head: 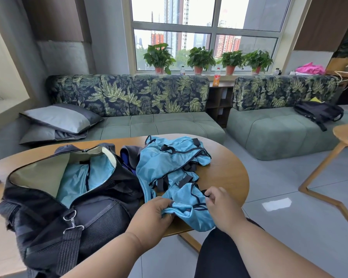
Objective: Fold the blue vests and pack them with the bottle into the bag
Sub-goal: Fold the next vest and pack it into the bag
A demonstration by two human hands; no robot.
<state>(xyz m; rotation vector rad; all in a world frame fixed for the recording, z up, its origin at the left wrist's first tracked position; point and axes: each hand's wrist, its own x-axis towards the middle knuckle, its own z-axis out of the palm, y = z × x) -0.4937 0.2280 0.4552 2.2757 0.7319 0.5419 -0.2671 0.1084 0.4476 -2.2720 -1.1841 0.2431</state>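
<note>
Head view: beside the open duffel bag (68,189) on the worktop (225,169), left hand (153,215) and right hand (219,205) have fingers clamped on a crumpled blue vest (169,167). Shaking it flat first should help the fold.

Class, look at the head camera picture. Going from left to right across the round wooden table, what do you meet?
Open black bag with blue cloth inside → left hand gripping a blue vest → pile of blue vests → right hand pinching a vest strap → bare table edge.
</note>
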